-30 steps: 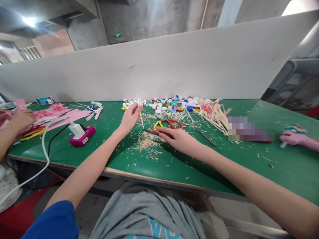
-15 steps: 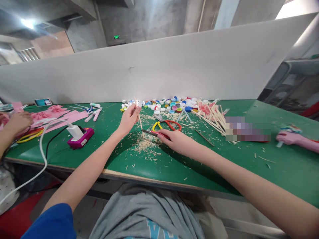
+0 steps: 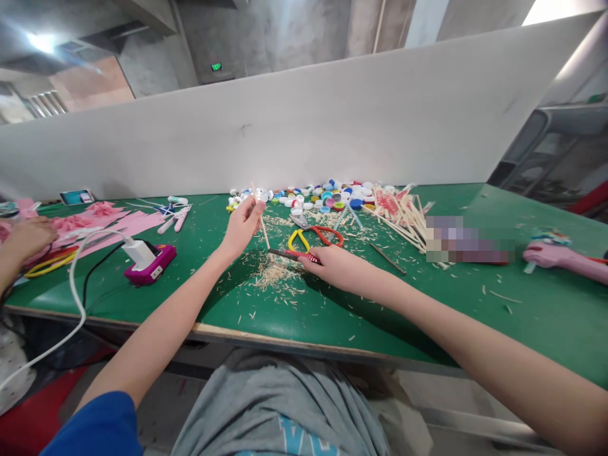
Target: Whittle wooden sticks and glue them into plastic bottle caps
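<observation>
My left hand [image 3: 243,225] is closed round a thin pale wooden stick [image 3: 265,233], held tilted over the green table [image 3: 228,316]. The red patterned handle of a slim dark tool [image 3: 289,254] is in my right hand [image 3: 320,259], its fingers wrapped round it. The tool's dark tip meets the stick's lower end or lies right beside it. Under both hands is a heap of pale wood shavings [image 3: 273,274]. Scissors [image 3: 317,235] with yellow and red handles lie just beyond my right hand.
Bottle caps [image 3: 327,196] line the base of the white partition [image 3: 285,133]. Wooden sticks [image 3: 408,221] and a dark rod [image 3: 387,258] lie to the right. On the left are a purple power block [image 3: 151,266], pink paper [image 3: 128,227] and another person's hand [image 3: 33,237].
The whole view has shifted slightly. Both hands hold the same things in nearly the same pose, the dark tip still at the stick's lower end.
</observation>
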Tool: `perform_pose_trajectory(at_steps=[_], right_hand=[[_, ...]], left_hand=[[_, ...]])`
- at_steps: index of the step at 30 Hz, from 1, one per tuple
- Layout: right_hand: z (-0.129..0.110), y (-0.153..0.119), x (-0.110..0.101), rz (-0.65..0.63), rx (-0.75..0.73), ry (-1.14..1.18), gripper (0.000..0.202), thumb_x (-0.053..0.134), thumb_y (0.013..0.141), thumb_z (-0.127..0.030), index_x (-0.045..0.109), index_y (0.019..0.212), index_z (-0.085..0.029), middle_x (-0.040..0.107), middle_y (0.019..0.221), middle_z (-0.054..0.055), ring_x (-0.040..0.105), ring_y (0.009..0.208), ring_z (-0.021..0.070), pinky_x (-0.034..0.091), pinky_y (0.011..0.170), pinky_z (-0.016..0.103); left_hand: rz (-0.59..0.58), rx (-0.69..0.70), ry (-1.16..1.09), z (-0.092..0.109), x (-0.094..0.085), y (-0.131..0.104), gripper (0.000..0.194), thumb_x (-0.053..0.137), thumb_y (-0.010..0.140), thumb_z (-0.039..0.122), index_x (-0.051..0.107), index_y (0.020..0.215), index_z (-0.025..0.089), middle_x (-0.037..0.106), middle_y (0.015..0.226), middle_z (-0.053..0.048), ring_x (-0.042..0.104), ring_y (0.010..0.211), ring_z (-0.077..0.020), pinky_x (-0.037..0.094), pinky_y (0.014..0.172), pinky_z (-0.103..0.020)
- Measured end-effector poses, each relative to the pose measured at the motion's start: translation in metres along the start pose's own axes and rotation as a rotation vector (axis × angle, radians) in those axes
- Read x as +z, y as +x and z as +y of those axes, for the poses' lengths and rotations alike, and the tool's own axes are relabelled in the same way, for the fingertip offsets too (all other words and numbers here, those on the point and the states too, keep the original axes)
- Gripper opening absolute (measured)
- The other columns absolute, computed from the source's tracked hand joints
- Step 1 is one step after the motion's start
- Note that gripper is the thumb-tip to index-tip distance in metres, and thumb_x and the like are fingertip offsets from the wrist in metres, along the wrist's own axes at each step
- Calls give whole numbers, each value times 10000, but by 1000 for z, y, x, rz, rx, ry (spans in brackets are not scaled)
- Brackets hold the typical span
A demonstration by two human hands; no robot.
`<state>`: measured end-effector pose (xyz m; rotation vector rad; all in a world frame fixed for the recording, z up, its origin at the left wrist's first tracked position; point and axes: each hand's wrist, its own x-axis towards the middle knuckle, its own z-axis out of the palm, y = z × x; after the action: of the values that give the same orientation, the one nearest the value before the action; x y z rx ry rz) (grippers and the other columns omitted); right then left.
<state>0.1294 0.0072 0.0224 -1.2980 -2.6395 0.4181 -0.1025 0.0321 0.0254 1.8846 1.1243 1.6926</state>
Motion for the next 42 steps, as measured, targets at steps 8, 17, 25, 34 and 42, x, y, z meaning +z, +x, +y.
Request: perform_pose_trajectory(at_steps=[8,17,25,34,42], right_hand=[[3,-1,0,-61,-18,-53,443,359,937,-536,510,701,-193,574,629,29,425,466,118,256,487,288],[11,3,3,33,-94,73,420,260,968,-551,469,830,-213,567,684,8,503,572,140,300,524,267],[4,1,-4,-49,-69,77,422,280,970,-527,510,816,-208,596,714,18,519,580,142,320,537,270],[2,0,-7,-67,-20,103,441,321,936,-543,578,820,-204,599,690,27,513,557,149,310,522,280],[2,1,-3,0,-50,21,439,298,945,-553,528,807,-206,565,670,11,462,541,130,267,519,272]], left_hand=[[19,5,-25,-5,1,1,380,529,870,536,415,713,209,353,443,81,348,353,-56,286,369,-208],[35,13,-27,-10,-1,1,397,531,863,545,400,696,209,348,442,82,348,352,-58,301,375,-211],[37,18,-29,-9,0,1,397,532,864,542,394,694,211,332,439,84,333,352,-57,297,375,-211],[24,20,-39,-8,0,1,394,527,861,555,400,708,215,331,443,86,333,348,-58,291,368,-212],[29,16,-28,-10,-1,2,416,520,853,581,395,699,215,336,442,79,333,356,-67,293,379,-226]])
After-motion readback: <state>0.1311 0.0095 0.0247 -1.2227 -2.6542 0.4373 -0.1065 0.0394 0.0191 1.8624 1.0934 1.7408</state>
